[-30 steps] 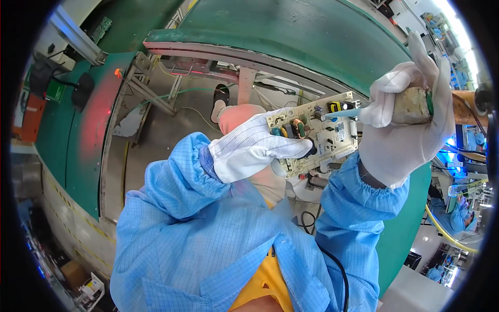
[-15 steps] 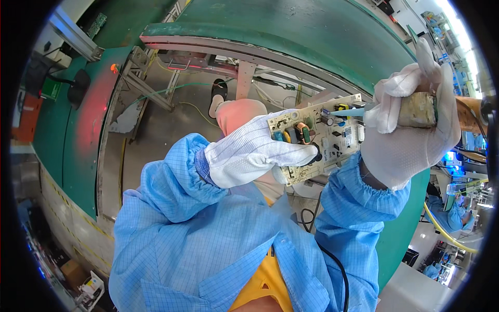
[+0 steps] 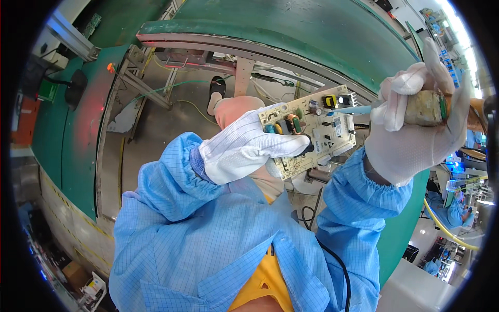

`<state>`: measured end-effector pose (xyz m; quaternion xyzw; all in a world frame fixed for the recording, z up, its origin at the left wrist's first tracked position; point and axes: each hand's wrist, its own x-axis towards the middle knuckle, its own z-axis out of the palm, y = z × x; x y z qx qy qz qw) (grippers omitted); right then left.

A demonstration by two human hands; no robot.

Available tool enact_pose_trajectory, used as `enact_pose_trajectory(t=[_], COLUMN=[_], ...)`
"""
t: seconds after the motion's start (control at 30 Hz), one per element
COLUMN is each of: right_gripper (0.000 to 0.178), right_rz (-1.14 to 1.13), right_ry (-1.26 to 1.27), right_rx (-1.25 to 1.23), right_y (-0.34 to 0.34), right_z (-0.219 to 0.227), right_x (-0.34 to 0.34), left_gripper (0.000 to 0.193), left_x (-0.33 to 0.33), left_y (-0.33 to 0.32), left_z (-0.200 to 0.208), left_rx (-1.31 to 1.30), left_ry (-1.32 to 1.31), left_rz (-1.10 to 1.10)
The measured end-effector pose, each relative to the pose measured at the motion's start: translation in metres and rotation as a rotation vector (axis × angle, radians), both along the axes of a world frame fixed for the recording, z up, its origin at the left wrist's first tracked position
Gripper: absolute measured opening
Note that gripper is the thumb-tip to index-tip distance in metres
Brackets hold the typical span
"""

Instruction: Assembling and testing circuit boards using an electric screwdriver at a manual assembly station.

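Observation:
My left hand (image 3: pixel 241 148), in a white striped glove, pinches a cream circuit board (image 3: pixel 317 153) by its left end, thumb across its face. The board is tilted and carries coils, capacitors and a yellow transformer (image 3: pixel 330 101). In my white-gloved right hand (image 3: pixel 410 135) is a tool with a pale blue tapered tip (image 3: pixel 356 110); my fingers are wrapped round it. The tip points left at small parts near the board's far right corner; whether it touches them I cannot tell. A tan wrapped block (image 3: pixel 425 108) sits at this hand, an orange-brown cylinder (image 3: pixel 474 114) behind it.
A green-topped workbench (image 3: pixel 270 31) with a metal edge runs across the far side. Another green bench (image 3: pixel 78 130) stands at left, with an orange light (image 3: pixel 110 67). A black cable (image 3: pixel 340 260) hangs beside my right sleeve, and a yellow hose (image 3: pixel 442 229) curves at right.
The board and my left hand have shifted slightly left and toward the far side. My right hand has moved slightly right, and more of the blue tip shows over the board.

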<state>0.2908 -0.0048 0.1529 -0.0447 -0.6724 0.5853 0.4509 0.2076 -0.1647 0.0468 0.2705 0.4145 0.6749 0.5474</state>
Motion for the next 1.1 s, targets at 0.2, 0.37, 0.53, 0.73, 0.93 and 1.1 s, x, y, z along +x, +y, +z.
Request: enact_pose_trajectory(t=[0.2,0.37,0.53,0.73,0.93,1.1], right_gripper=[0.051,0.042,0.041,0.040,0.042,0.042], right_rz=[-0.059,-0.346,-0.111,0.110,0.096,0.010], right_ry=[0.107,0.005,0.125,0.264,0.312,0.254], right_rx=[0.247,0.593,0.353,0.068,-0.018,0.129], right_y=[0.009,0.018,0.032,0.028,0.017,0.016], right_z=[-0.014,-0.019,-0.023,-0.023,-0.021,-0.018], right_x=[-0.004,-0.008,-0.004,-0.001,-0.003,-0.003], left_gripper=[0.043,0.041,0.041,0.040,0.038,0.036], left_x=[-0.007,0.000,0.003,0.005,0.007,0.006], left_y=[-0.006,-0.007,-0.007,-0.008,-0.005,-0.009], left_z=[0.005,0.019,0.021,0.021,0.018,0.016], left_rx=[-0.030,-0.098,-0.120,-0.100,-0.067,-0.149], left_ry=[0.022,-0.137,-0.220,-0.198,-0.246,-0.194], left_rz=[-0.074,-0.039,-0.074,-0.037,-0.030,0.017])
